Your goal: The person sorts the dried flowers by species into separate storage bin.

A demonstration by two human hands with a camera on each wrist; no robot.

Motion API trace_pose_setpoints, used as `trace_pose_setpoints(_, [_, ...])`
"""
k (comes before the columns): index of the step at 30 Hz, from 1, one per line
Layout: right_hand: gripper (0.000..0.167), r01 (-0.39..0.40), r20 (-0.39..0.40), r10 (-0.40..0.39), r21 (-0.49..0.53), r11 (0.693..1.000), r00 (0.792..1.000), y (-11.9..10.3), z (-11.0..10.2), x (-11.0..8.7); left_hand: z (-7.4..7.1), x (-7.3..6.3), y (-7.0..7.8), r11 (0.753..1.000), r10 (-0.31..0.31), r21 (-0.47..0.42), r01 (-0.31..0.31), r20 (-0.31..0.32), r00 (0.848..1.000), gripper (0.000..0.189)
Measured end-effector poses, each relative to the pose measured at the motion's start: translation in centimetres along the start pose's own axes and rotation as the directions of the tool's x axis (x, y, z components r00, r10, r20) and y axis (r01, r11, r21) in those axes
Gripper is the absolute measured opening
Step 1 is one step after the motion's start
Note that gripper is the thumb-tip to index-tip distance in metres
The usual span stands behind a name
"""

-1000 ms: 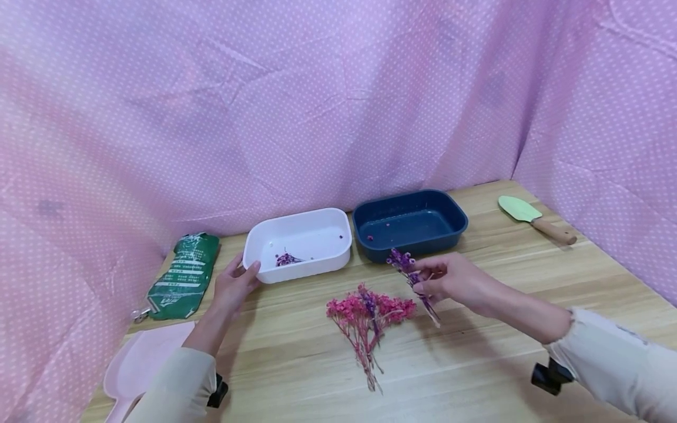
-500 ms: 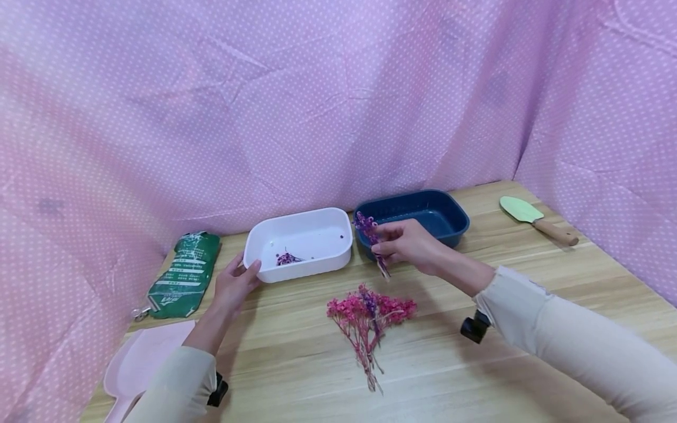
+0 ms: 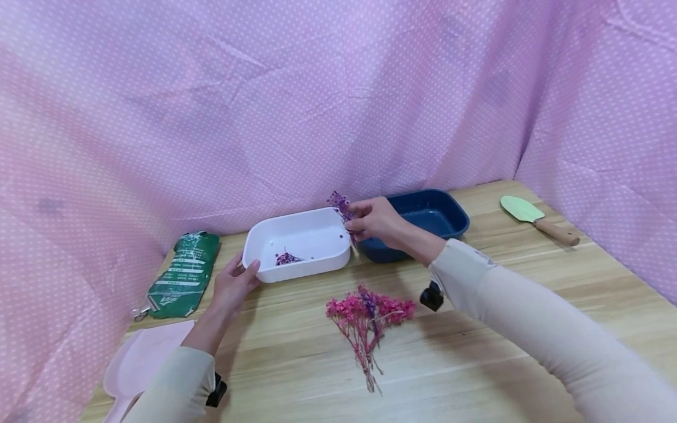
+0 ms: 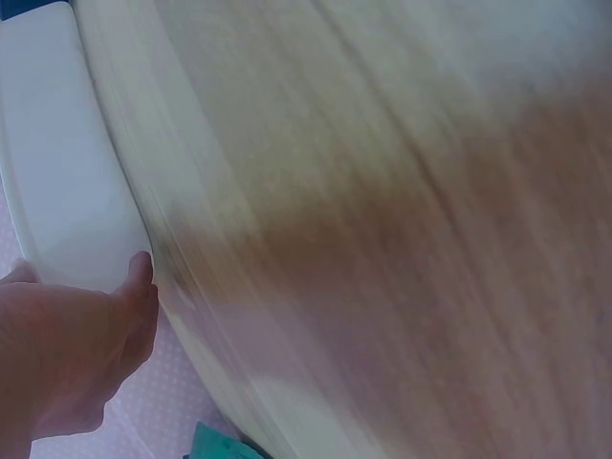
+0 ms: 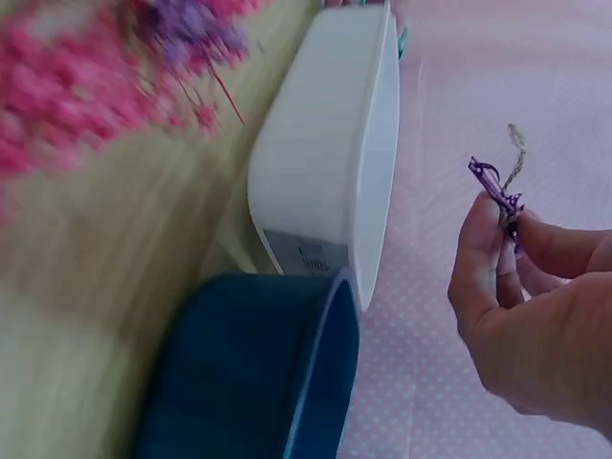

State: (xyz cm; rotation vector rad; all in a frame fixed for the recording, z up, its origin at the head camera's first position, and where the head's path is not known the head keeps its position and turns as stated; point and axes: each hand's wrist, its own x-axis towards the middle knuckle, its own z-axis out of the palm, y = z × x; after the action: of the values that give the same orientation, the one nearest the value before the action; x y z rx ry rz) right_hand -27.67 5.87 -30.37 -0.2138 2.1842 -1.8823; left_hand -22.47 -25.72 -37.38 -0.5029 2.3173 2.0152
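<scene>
My right hand [image 3: 370, 223] pinches a purple flower sprig [image 3: 341, 210] by its stem, held above the right rim of the white tray [image 3: 254, 241]. In the right wrist view the fingers [image 5: 483, 253] close on the sprig's stem [image 5: 497, 186] beside the white tray [image 5: 325, 191]. My left hand [image 3: 233, 285] rests against the tray's front left corner, thumb on the rim; the left wrist view shows it [image 4: 86, 344] touching the tray wall [image 4: 57, 182]. A small purple sprig [image 3: 287, 258] lies inside the tray. A bunch of pink and purple dried flowers [image 3: 367, 320] lies on the wooden table [image 3: 476, 364].
A dark blue tray [image 3: 439, 214] stands right of the white one. A green packet [image 3: 185, 273] lies at the left, a pale pink scoop [image 3: 140, 364] at the front left, a green trowel with wooden handle [image 3: 534, 217] at the far right. Pink dotted cloth [image 3: 317, 106] surrounds the table.
My right hand has carried the purple sprig left and away, from near the flower bunch, past the blue tray, to over the white tray's right rim. The left hand has stayed put.
</scene>
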Motion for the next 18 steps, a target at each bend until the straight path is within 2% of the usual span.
trace_pose_setpoints(4, [0.042,-0.001,-0.015,0.001,-0.015,1.000,1.000,-0.1,1.1,2.0,0.0,0.0,-0.1,1.000,0.002,-0.005,-0.002,-0.002,1.000,0.067])
trace_pose_setpoints(8, [0.044,-0.023,0.020,0.024,-0.037,0.999,1.000,0.2,2.4,3.4,0.0,0.1,-0.2,1.000,-0.005,-0.008,0.005,0.006,1.000,0.068])
trace_pose_setpoints(12, [0.044,-0.022,0.033,0.024,-0.056,0.998,0.999,0.4,3.4,4.3,0.0,0.0,-0.1,1.000,-0.002,0.003,0.002,0.010,1.000,0.068])
trace_pose_setpoints(18, [0.042,-0.013,-0.016,0.011,-0.105,0.994,1.000,0.6,4.2,5.0,-0.1,0.0,-0.1,1.000,0.017,-0.009,-0.017,0.001,1.000,0.068])
